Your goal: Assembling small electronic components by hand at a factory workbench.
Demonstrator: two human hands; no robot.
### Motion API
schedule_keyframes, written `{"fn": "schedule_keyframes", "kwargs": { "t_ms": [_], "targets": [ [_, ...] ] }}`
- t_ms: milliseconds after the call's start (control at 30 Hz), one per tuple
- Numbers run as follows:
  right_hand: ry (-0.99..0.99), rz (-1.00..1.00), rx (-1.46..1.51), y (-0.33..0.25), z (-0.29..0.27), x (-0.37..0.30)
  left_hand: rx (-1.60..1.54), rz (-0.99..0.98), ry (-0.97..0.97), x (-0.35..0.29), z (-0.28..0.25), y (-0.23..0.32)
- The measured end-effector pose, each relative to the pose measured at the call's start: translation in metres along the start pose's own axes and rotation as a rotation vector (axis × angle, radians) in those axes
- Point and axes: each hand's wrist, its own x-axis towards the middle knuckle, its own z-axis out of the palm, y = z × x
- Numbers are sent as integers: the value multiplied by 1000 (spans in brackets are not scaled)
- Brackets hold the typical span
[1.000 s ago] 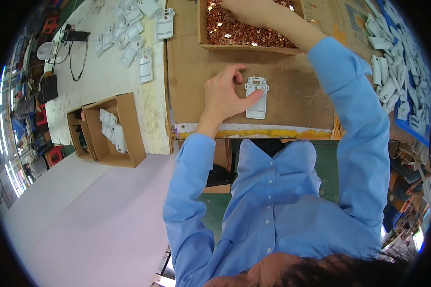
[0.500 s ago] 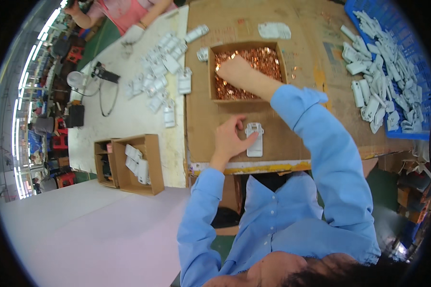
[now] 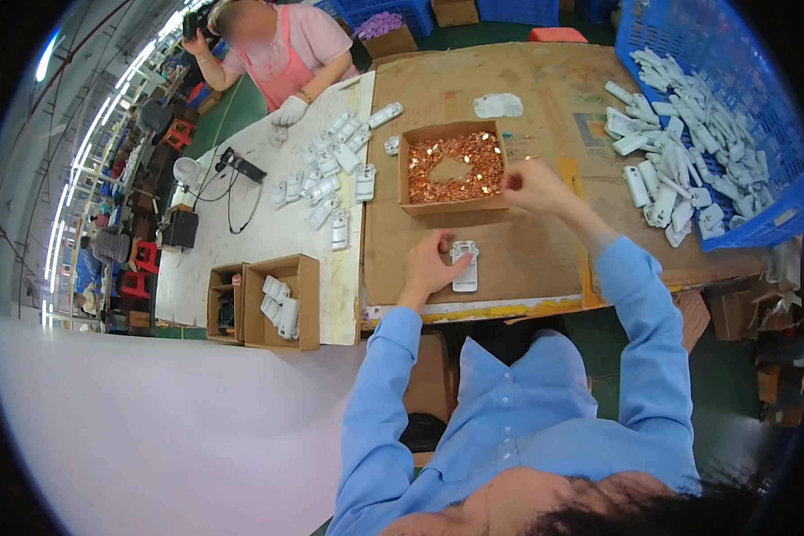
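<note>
A white plastic housing (image 3: 464, 268) lies on the cardboard-covered table near the front edge. My left hand (image 3: 430, 267) is curled against its left side, thumb over its edge, steadying it. To the upper right, my right hand (image 3: 540, 188) hovers just off the right wall of an open cardboard box. Its fingers are pinched together, and what they hold is too small to make out. Many small shiny copper-coloured metal pieces (image 3: 438, 189) fill the box (image 3: 456, 208), with a bare patch of its bottom showing in the middle.
A blue crate (image 3: 759, 234) of white plastic parts tips toward the table at right. White housings (image 3: 330, 161) lie spread at left. Two cardboard boxes (image 3: 309, 304) stand at the left table's front. Across it, a person in a pink apron (image 3: 286, 67) rests a gloved hand.
My right hand has come out of the box of copper pieces and moved right. My left hand stays at the housing. The view has shifted, showing more of the person opposite.
</note>
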Motion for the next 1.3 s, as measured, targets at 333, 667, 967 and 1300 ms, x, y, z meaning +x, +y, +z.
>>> {"fn": "schedule_keyframes", "kwargs": {
  "t_ms": [333,667,967,1300],
  "targets": [
    [368,304,842,85,34,-148,54,-114,-31,-5,4,19],
    [463,231,432,68,43,-150,96,-199,-79,-20,21,58],
    [527,260,423,68,48,-152,-362,-205,14,-52,43,92],
    [544,228,447,71,49,-151,-1025,-549,58,-67,59,105]
  ]
}}
